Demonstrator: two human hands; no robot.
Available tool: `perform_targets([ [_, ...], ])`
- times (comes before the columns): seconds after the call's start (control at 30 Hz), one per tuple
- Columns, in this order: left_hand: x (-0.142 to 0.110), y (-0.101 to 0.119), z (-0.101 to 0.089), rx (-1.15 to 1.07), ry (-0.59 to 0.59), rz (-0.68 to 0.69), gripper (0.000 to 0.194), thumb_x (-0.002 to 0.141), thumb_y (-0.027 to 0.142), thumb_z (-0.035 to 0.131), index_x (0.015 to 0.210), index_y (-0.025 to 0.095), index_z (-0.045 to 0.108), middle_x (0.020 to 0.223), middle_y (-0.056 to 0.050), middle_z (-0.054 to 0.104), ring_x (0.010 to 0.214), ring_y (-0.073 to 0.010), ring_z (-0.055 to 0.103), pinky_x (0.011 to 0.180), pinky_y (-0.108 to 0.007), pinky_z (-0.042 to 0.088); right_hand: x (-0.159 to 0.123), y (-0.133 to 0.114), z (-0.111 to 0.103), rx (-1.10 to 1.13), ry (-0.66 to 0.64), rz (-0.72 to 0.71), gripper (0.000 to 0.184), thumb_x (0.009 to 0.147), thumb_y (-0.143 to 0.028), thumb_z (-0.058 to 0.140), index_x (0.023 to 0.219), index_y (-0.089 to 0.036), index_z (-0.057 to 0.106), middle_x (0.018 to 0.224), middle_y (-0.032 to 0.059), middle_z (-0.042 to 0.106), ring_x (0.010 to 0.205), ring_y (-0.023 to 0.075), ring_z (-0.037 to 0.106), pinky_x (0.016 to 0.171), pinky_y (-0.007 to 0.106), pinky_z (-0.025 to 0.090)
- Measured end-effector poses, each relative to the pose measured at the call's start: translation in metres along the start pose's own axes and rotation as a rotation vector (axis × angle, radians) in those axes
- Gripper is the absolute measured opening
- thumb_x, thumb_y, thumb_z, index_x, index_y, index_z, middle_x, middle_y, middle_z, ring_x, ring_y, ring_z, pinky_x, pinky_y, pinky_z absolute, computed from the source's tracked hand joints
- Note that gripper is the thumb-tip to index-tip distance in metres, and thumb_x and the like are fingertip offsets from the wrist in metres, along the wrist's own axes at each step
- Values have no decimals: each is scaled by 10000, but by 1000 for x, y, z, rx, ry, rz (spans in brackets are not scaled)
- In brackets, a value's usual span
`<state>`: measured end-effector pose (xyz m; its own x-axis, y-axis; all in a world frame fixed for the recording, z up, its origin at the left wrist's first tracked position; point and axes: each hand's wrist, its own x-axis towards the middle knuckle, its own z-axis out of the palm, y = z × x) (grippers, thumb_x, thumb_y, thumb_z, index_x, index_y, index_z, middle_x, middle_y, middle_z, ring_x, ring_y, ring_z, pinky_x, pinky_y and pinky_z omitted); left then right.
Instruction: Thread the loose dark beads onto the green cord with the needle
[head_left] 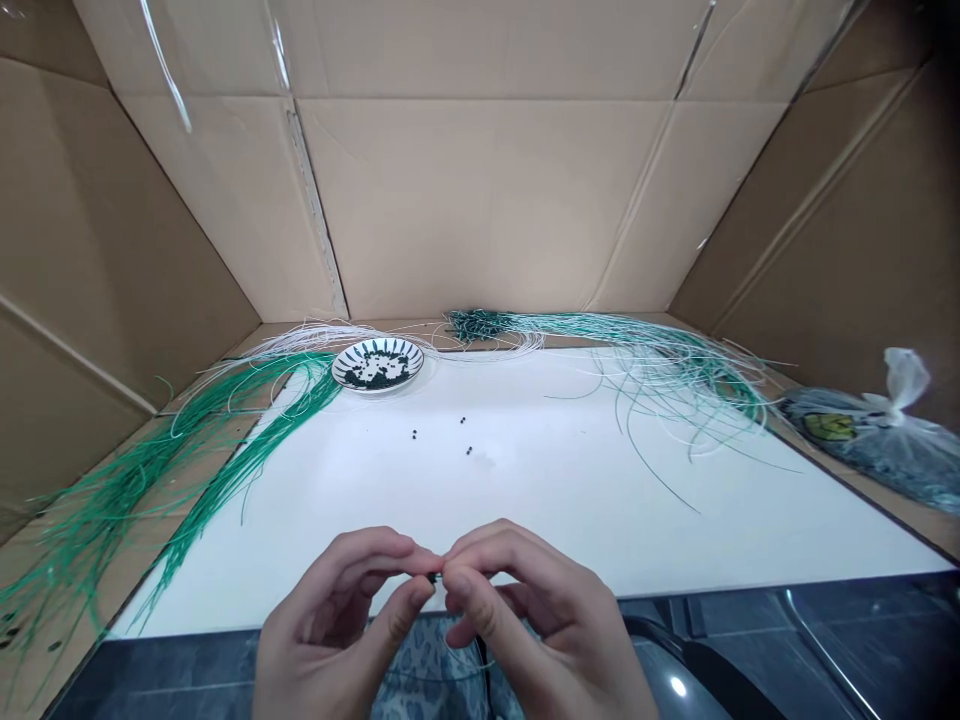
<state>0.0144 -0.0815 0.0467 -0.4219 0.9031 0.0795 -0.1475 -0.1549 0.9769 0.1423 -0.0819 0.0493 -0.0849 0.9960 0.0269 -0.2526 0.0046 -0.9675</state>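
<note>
My left hand and my right hand meet at the near edge of the white board. Their fingertips pinch together around a tiny dark bead. Whether a strand runs through the bead is too fine to tell. A small patterned dish with several dark beads stands at the back of the board. A few loose beads lie on the board between the dish and my hands.
A bundle of green strands fans over the left side, white strands behind it. More green strands spread at the back right. A knotted plastic bag of beads lies at the right. Cardboard walls enclose the space.
</note>
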Motion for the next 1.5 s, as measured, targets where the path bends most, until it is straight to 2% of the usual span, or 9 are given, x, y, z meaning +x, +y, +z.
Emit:
perform_targets([
  [0.1,0,0,0,-10,-4,20,299,509,453,986,671,275,809,628,6,785,617,-148,719,618,-138,578,0,-3,0,-25,14,17,203,884,-351,735,755,-196,761,806,13,698,620,122,657,596,220,505],
  [0.27,-2,1,2,8,2,61,280,529,458,977,664,282,806,639,27,786,620,-123,716,626,-92,564,-1,-6,0,-58,25,50,214,888,-345,718,739,-193,741,796,-1,693,626,111,652,606,216,484],
  [0.43,-2,-1,2,8,-21,71,217,584,363,970,712,291,810,647,35,792,628,-118,725,634,-82,560,-1,-5,1,-27,26,49,204,893,-328,717,744,-191,746,805,-5,691,619,97,645,599,195,500],
  [0.73,2,-6,-10,74,-181,121,182,683,301,925,820,343,813,732,82,821,683,-86,756,686,-50,567,1,-4,0,58,9,121,232,866,-382,757,747,-183,753,797,-4,689,611,89,634,585,172,531],
  [0.87,-7,-5,-4,86,-82,121,190,691,344,912,838,357,792,759,118,799,712,-69,725,706,-41,553,1,-4,-1,79,9,164,238,858,-391,771,747,-181,754,778,-11,690,593,79,645,576,167,509],
  [1.03,-6,-7,-4,92,-88,165,181,711,344,902,848,354,784,723,116,786,688,-66,714,703,-43,549,1,-3,-1,109,-8,199,265,835,-424,793,732,-182,766,737,-17,666,586,81,647,574,173,504],
  [1.23,9,-12,-23,72,-323,138,257,772,207,864,939,389,790,776,104,825,721,-82,768,706,-67,580,0,-5,-1,122,-23,174,299,831,-462,800,738,-180,761,744,-19,664,580,74,643,571,171,492],
  [1.37,11,-14,-28,47,-322,118,235,768,212,872,930,365,795,770,84,823,720,-92,764,699,-79,586,-1,-4,-1,175,-39,155,275,818,-442,816,736,-182,778,756,-8,664,604,86,613,580,181,538],
  [1.5,7,-11,-19,45,-280,112,186,730,315,906,879,354,801,738,81,819,688,-92,756,682,-79,587,-1,-2,-1,165,-43,153,267,831,-434,806,746,-182,781,770,-2,670,611,92,621,586,190,543],
])
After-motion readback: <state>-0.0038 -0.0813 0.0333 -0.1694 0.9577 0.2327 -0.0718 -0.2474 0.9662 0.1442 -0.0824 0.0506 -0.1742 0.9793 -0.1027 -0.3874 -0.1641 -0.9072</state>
